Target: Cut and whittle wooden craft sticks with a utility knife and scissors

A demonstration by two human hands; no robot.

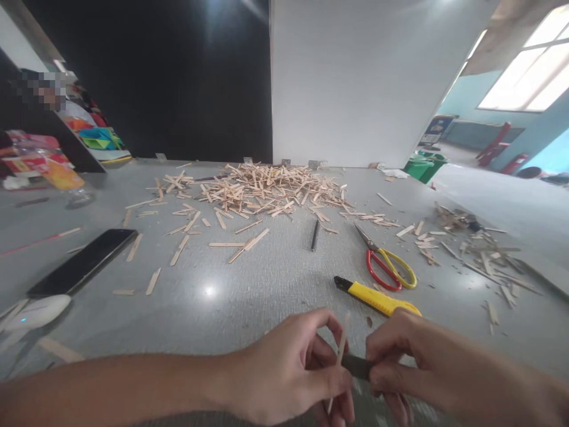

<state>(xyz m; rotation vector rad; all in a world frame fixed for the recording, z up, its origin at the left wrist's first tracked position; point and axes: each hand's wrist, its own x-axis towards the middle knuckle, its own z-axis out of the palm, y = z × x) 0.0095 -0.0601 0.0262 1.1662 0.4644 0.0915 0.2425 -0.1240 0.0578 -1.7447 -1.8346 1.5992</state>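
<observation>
Wooden and thin, a stick (342, 345) stands slightly tilted, pinched by the left hand (293, 367), just beside a dark strip (357, 367) gripped by the right hand (413, 365) above the grey bench (178, 320).

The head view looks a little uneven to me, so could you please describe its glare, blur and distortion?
In the head view, two bright glare spots on the grey table and a washed-out window; head view, the stick in the left hand looks soft, its upper tip faintest; head view, the black panel and white panel splay outward, suggesting wide-angle distortion.
</observation>
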